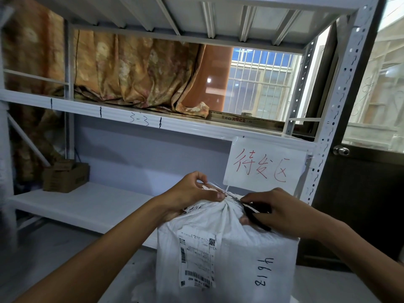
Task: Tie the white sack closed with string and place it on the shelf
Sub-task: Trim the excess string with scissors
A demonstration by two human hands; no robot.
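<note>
The white woven sack (238,254) stands upright in front of the shelf, with a shipping label and the handwritten number 4618 on its side. Its mouth is gathered into a tight neck. My left hand (190,193) pinches the bunched top of the neck, where a thin white string (227,189) sticks out. My right hand (284,213) grips a black tool (256,217) whose tip sits against the right side of the neck. The white lower shelf board (76,204) lies behind and to the left of the sack.
A brown cardboard box (65,178) sits at the far left of the lower shelf. A white sign with red writing (262,165) hangs from the upper shelf beam (131,115) just above the sack. A patterned curtain (135,71) drapes onto the upper shelf. A door with a knob (342,151) is at the right.
</note>
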